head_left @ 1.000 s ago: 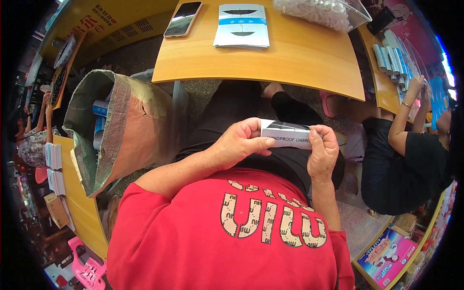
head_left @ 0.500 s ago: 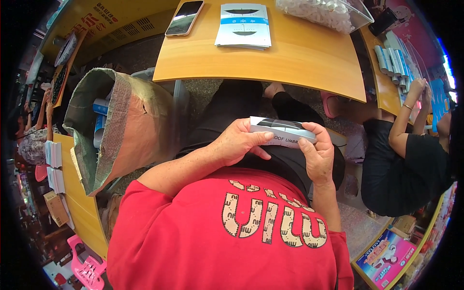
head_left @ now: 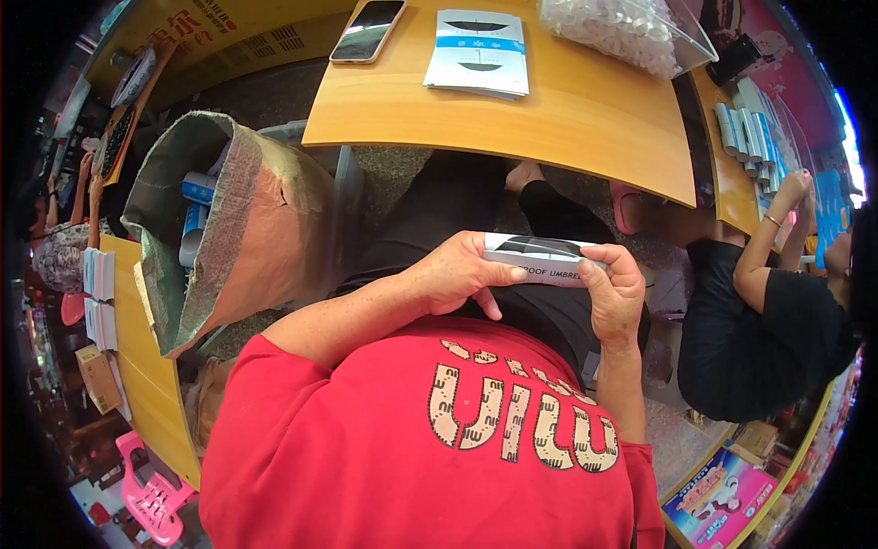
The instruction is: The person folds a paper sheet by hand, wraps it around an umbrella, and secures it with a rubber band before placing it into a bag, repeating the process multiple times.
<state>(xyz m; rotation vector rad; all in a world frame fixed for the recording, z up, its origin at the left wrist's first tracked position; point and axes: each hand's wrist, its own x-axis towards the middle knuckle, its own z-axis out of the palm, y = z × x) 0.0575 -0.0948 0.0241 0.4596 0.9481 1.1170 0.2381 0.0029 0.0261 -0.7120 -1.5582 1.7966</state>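
Above my lap I hold a white printed card (head_left: 549, 270) with a dark umbrella picture, bent along its length so that an upper and a front face show. My left hand (head_left: 466, 274) grips its left end, thumb on the front face and one finger hanging below. At the other end, my right hand (head_left: 615, 291) pinches it between thumb and fingers. Whatever lies behind the card is hidden. On the wooden table (head_left: 585, 123) ahead lies a stack of similar flat cards (head_left: 476, 73) with a blue band across.
Left of my legs stands a woven sack (head_left: 274, 220) holding blue-and-white rolls (head_left: 194, 229). A phone (head_left: 369, 32) and a clear bin of translucent pieces (head_left: 613, 32) sit on the table. At right, a person in black (head_left: 768, 320) works beside several white rolls (head_left: 745, 133).
Both hands and the card sit slightly lower and further right in the picture; the table and sack have shifted right too. My grip on the card looks much the same.
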